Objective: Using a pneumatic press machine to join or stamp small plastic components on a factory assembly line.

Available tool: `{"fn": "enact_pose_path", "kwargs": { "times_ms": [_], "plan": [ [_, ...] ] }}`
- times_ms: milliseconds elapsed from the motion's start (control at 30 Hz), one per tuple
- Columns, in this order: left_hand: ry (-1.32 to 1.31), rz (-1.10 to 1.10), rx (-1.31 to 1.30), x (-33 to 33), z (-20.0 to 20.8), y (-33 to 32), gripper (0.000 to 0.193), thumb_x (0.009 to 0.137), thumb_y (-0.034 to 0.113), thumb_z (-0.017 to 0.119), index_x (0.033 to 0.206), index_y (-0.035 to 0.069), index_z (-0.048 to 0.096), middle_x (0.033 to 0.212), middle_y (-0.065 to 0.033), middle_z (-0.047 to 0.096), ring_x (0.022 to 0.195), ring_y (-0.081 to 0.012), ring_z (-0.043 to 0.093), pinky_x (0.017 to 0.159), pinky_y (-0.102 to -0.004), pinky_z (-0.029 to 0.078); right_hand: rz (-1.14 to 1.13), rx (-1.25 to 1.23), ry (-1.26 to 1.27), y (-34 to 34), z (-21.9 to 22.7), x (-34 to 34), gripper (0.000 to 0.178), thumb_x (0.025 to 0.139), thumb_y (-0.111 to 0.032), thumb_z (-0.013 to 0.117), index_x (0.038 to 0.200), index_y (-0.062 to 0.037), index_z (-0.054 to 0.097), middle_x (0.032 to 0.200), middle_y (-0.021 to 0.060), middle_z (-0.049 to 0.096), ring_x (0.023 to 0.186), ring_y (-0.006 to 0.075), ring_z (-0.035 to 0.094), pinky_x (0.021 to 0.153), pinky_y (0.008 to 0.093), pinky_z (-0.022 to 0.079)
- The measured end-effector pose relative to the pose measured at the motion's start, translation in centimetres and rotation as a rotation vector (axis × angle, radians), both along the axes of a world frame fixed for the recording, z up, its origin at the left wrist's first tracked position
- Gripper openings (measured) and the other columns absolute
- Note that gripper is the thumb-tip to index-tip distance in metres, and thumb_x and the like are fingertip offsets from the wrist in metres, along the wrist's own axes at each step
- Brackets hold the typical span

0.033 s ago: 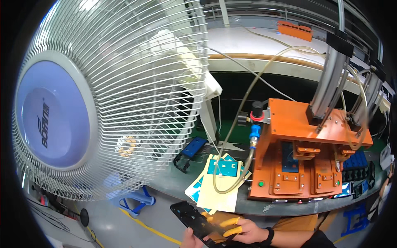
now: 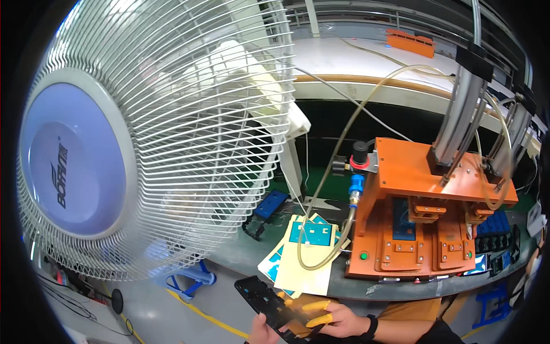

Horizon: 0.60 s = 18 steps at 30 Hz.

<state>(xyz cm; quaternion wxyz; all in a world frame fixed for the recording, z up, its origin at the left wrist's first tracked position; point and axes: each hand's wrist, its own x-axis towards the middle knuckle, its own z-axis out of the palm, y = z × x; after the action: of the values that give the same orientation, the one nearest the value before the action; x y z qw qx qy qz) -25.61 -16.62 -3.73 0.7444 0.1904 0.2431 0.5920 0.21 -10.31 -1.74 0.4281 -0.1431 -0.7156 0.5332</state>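
Head view, near edge first: I'm seeing both hands at the bottom of frame working one flat black panel (image 2: 264, 303). Right hand (image 2: 338, 320) is lying along its right side, fingers (image 2: 318, 305) in yellow cots pressing on the panel, wrist in a dark band. Left hand (image 2: 259, 333) is barely showing under the panel's lower edge; fingers are curling up to it from below, grip looks closed on it but most of the hand is cut off. Panel is sitting tilted, off the worktop (image 2: 240, 252), just in front of its near edge.

Versus the earlier frame taken at the same instant: nothing is changing. Panel, hands and everything behind are sitting in the same places, so no progress to log.

Going further out: yellow backing sheets with teal patches (image 2: 306, 252) are lying on the worktop, a clear hose (image 2: 321, 189) looping over them. Right of that, the orange press fixture (image 2: 424, 229) is standing with green buttons on its front. White fan (image 2: 143, 137) is filling the left half, close to the camera.
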Motion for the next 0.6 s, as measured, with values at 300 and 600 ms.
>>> {"fn": "enact_pose_path", "kwargs": {
  "times_ms": [300, 600],
  "plan": [
    [1.768, 0.238, 0.176, -17.2, 4.7, 25.0, 0.075, 0.081, 0.032, 0.088, 0.141, -0.001, 0.056, 0.132, -0.0203, 0.065, 0.111, -0.0316, 0.069, 0.098, -0.0392, 0.054, 0.021, -0.046, -0.444, 1.3, -2.8, 1.8, 0.048, 0.102, -0.041, 0.067, 0.128, -0.0008, 0.067, 0.113, 0.0213, 0.07, 0.104, 0.04, 0.067, 0.093, 0.0429, 0.053],
    [2.242, -0.118, 0.174, -18.7, -1.6, 43.0, 0.086, 0.07, 0.044, 0.095, 0.13, -0.007, 0.06, 0.13, -0.0319, 0.067, 0.119, -0.0445, 0.068, 0.102, -0.047, 0.054, -0.185, -0.054, -0.657, -0.4, 1.3, 7.0, 0.04, 0.093, -0.03, 0.073, 0.124, -0.004, 0.07, 0.113, 0.021, 0.072, 0.106, 0.0414, 0.068, 0.092, 0.0487, 0.054]
  ]
}}
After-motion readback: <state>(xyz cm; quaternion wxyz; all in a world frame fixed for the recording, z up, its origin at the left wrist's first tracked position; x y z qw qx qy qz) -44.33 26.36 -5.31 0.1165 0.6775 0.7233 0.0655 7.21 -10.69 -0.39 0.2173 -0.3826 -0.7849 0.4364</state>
